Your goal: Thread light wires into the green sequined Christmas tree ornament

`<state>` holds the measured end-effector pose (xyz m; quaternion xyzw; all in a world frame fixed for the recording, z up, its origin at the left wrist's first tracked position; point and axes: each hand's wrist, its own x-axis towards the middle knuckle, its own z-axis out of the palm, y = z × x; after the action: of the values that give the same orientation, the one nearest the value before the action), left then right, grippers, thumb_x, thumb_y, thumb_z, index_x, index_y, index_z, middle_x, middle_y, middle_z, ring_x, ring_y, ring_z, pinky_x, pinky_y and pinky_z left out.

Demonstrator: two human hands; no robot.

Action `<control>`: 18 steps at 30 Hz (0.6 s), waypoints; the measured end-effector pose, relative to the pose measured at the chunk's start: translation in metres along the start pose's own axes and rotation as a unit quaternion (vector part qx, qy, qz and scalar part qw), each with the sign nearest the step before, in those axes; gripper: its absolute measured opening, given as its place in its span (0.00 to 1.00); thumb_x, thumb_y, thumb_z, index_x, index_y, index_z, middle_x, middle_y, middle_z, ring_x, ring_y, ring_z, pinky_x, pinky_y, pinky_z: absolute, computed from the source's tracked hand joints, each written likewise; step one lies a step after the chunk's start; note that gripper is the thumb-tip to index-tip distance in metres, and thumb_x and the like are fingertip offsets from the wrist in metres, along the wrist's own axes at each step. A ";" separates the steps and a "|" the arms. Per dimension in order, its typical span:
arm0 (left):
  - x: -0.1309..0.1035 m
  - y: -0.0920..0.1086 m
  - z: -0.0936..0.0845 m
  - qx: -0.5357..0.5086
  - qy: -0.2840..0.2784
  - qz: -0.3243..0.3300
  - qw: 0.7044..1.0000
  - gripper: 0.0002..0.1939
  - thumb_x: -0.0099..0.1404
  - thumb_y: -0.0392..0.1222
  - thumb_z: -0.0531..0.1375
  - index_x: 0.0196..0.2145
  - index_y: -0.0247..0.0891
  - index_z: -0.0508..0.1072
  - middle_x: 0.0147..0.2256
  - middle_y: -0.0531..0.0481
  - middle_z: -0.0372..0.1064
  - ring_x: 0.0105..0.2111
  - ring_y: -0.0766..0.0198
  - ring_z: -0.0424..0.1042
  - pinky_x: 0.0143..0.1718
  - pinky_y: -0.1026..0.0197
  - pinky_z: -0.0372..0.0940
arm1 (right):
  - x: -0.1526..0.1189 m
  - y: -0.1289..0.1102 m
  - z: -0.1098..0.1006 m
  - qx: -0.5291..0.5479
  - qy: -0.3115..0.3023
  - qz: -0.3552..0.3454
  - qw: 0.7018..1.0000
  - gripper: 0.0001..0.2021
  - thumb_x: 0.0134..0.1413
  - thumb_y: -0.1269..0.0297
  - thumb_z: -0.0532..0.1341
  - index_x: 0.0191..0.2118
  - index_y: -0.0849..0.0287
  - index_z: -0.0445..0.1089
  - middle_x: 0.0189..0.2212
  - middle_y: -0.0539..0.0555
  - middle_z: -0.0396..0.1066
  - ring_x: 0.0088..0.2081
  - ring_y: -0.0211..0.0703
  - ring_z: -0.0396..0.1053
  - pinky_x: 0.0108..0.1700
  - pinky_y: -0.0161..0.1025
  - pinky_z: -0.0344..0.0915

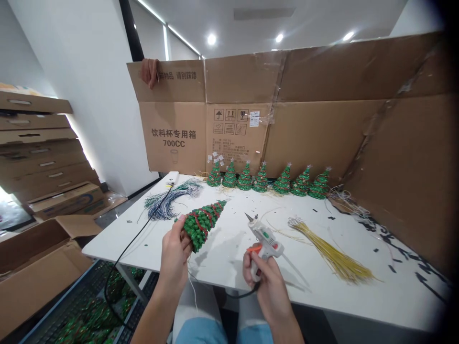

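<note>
My left hand (176, 243) is closed round the base of a small green Christmas tree (202, 223) with red garland, which tilts with its tip up to the right. In my right hand (263, 272) is a white hot glue gun (264, 239) with an orange trigger; its nozzle points up and left, apart from the tree. A dark cord runs from the gun's handle. Both things are held above the white table (222, 267). A thin pale wire hangs below the tree, and what it joins to is hidden by my fingers.
Several finished-looking trees (260, 179) stand along a cardboard wall (236, 86). Yellow wires (333, 253) lie at right, blue and green wires (172, 198) at left, near a power strip (172, 178). Black scraps (392, 243) litter the right side. A crate (86, 310) holds more green pieces. Another person's hand (149, 72) grips the cardboard.
</note>
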<state>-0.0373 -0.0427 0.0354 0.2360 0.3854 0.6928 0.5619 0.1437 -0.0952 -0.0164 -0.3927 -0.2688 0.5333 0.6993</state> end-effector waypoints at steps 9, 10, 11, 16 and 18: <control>-0.007 -0.012 -0.002 0.107 -0.009 0.085 0.991 0.27 0.62 0.60 0.67 0.24 0.40 0.58 0.22 0.63 0.38 0.20 0.74 0.38 0.18 0.69 0.39 | -0.003 0.007 -0.002 -0.077 -0.093 -0.021 0.992 0.19 0.59 0.45 0.67 0.36 0.59 0.74 0.27 0.51 0.70 0.23 0.38 0.63 0.24 0.37 0.60; -0.006 -0.014 -0.003 0.127 -0.010 0.096 0.987 0.28 0.63 0.61 0.66 0.24 0.40 0.57 0.22 0.62 0.38 0.21 0.74 0.39 0.19 0.69 0.39 | -0.003 0.008 -0.003 -0.090 -0.105 -0.021 0.990 0.19 0.59 0.45 0.67 0.36 0.60 0.74 0.27 0.51 0.69 0.24 0.38 0.64 0.25 0.37 0.60; -0.006 -0.016 -0.004 0.146 -0.011 0.105 0.984 0.28 0.64 0.61 0.65 0.24 0.41 0.56 0.22 0.62 0.38 0.21 0.73 0.39 0.19 0.68 0.40 | -0.004 0.008 -0.003 -0.103 -0.112 -0.022 0.988 0.19 0.59 0.45 0.67 0.36 0.60 0.75 0.26 0.51 0.69 0.24 0.38 0.64 0.25 0.37 0.61; -0.009 -0.021 -0.005 0.239 -0.003 0.168 0.956 0.29 0.67 0.60 0.62 0.22 0.42 0.52 0.20 0.61 0.41 0.21 0.72 0.43 0.20 0.66 0.42 | -0.010 0.010 0.000 -0.131 -0.103 -0.026 0.986 0.20 0.61 0.45 0.66 0.37 0.61 0.75 0.27 0.52 0.70 0.25 0.38 0.64 0.26 0.37 0.61; -0.013 -0.023 -0.002 0.281 0.001 0.207 0.937 0.28 0.69 0.57 0.61 0.21 0.41 0.52 0.19 0.60 0.43 0.21 0.71 0.44 0.20 0.66 0.43 | -0.011 0.012 0.001 -0.135 -0.103 -0.025 0.985 0.20 0.60 0.44 0.66 0.37 0.60 0.75 0.27 0.52 0.69 0.25 0.38 0.64 0.26 0.37 0.61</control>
<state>-0.0220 -0.0545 0.0175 0.4583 0.5078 0.6573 0.3164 0.1336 -0.1043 -0.0258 -0.4199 -0.4186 0.5116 0.6218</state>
